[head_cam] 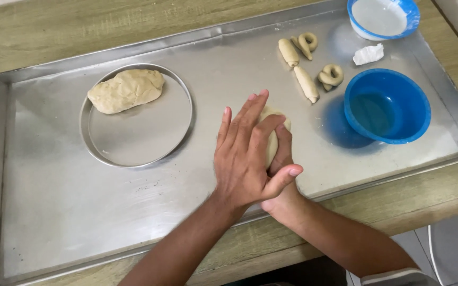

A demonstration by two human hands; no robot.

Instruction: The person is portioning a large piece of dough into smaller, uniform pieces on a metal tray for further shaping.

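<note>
Left hand [245,156] lies flat on top, fingers [253,108] straight, slightly spread, pointing up and right toward the far edge of the tray [38,212]. Right hand [281,159] sits beneath it, palm up, fingers together, mostly covered. Piece of dough [275,132] is pressed between the two palms, above the tray's middle; only its far rounded end shows, long axis seemingly running along the palms, near to far. Tray rests on a wooden worktop [43,32]. Left on the tray: round metal plate [139,143] carrying a large dough lump [126,90], long axis left-right. Far right: shaped dough pieces [307,63], two straight rolls and two loops, beside a blue bowl [387,106].
</note>
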